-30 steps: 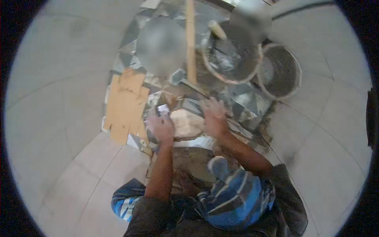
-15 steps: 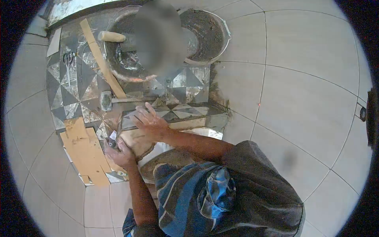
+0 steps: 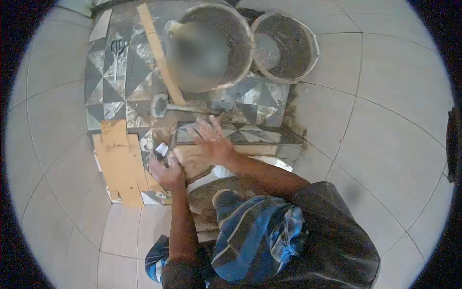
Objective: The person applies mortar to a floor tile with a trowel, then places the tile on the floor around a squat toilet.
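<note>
My left hand (image 3: 166, 171) is closed round a small dark object with a white part (image 3: 161, 149); its kind is not clear. Under and beside that hand lies a beige tile piece (image 3: 195, 166) with a rough, curved edge. Fingers spread, my right hand (image 3: 211, 139) rests at the tile's upper side, by a strip of grey-and-white patterned tile (image 3: 257, 135). Just beyond the right fingertips lies a hammer (image 3: 160, 105) with a wooden handle. A pale curved surface shows partly below my right forearm.
Two buckets of dark material stand at the back, a large one (image 3: 239, 43) and a smaller one (image 3: 301, 53). Brown cardboard (image 3: 118, 164), a long flat strip (image 3: 159, 53) and scissors (image 3: 117, 48) lie on the left. Large grey floor tiles (image 3: 385, 120) extend rightward.
The whole view has shifted, so the buckets, hammer and hands appear further right and higher. Both hands keep nearly the same pose over the tile piece.
</note>
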The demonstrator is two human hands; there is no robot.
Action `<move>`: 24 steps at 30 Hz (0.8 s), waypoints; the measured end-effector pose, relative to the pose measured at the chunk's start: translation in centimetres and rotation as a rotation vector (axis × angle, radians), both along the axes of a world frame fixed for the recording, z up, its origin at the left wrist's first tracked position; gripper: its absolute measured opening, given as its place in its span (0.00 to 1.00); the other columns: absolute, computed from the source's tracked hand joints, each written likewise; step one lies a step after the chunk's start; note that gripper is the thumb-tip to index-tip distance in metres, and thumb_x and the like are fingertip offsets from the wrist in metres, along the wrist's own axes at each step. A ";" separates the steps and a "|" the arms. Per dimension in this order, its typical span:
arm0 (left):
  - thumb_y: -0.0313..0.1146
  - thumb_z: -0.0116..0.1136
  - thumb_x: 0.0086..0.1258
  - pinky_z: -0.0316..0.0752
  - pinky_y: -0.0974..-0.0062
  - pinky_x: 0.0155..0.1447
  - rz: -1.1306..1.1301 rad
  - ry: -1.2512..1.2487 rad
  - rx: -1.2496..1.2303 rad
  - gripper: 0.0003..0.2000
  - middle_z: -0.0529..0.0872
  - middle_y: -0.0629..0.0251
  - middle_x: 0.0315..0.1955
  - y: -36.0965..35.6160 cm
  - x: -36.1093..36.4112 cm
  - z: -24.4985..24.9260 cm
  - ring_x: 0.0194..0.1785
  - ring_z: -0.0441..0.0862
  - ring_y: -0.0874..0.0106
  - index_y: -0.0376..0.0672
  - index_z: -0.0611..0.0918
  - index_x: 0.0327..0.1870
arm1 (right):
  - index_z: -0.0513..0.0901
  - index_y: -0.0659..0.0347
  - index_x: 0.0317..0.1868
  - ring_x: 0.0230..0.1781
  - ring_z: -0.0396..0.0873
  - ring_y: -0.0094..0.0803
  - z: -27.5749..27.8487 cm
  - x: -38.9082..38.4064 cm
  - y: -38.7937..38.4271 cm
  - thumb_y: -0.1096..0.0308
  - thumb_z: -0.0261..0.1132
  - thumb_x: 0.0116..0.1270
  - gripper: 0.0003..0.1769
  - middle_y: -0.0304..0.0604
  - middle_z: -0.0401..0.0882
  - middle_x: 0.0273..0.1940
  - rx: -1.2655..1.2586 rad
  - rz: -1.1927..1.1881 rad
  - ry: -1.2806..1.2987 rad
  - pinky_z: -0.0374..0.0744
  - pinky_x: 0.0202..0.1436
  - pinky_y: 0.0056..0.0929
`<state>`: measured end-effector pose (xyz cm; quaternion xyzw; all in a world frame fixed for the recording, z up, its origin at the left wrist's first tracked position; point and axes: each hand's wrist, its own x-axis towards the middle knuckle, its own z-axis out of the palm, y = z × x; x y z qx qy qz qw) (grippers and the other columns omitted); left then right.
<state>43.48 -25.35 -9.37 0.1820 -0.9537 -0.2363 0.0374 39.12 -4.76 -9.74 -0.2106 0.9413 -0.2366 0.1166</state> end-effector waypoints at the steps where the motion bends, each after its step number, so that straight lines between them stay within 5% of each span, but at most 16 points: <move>1: 0.42 0.66 0.75 0.71 0.51 0.73 0.011 -0.011 -0.011 0.31 0.81 0.40 0.64 0.2 -0.3 0.3 0.68 0.77 0.45 0.30 0.75 0.73 | 0.68 0.61 0.79 0.82 0.62 0.52 0.2 0.1 0.0 0.21 0.62 0.62 0.59 0.58 0.74 0.71 0.047 0.005 0.052 0.46 0.87 0.67; 5: 0.43 0.66 0.74 0.68 0.49 0.76 0.061 -0.116 0.028 0.33 0.80 0.39 0.67 0.8 -0.9 1.3 0.71 0.75 0.42 0.32 0.74 0.75 | 0.72 0.63 0.77 0.82 0.61 0.50 1.7 -0.7 0.0 0.20 0.61 0.62 0.59 0.56 0.73 0.73 0.128 0.036 -0.094 0.45 0.87 0.65; 9: 0.46 0.70 0.66 0.70 0.47 0.72 0.044 -0.121 -0.262 0.35 0.82 0.44 0.64 0.4 0.4 -0.2 0.68 0.78 0.44 0.36 0.77 0.72 | 0.73 0.63 0.76 0.82 0.62 0.50 2.6 -1.7 -0.5 0.20 0.62 0.62 0.59 0.56 0.73 0.73 0.102 0.050 -0.182 0.46 0.87 0.66; 12: 0.45 0.70 0.64 0.69 0.46 0.74 0.078 -0.116 -0.061 0.36 0.81 0.45 0.65 0.5 -0.4 0.7 0.71 0.75 0.45 0.38 0.76 0.73 | 0.73 0.64 0.76 0.82 0.61 0.49 2.3 -1.4 -0.7 0.21 0.64 0.61 0.59 0.55 0.73 0.72 0.108 0.080 -0.091 0.46 0.87 0.66; 24: 0.51 0.69 0.64 0.66 0.41 0.75 0.108 -0.195 -0.103 0.39 0.81 0.45 0.66 0.7 -0.9 1.4 0.70 0.75 0.43 0.40 0.74 0.76 | 0.71 0.66 0.75 0.81 0.61 0.52 2.8 -2.0 -0.7 0.25 0.71 0.57 0.59 0.56 0.72 0.72 0.073 0.045 -0.063 0.47 0.87 0.64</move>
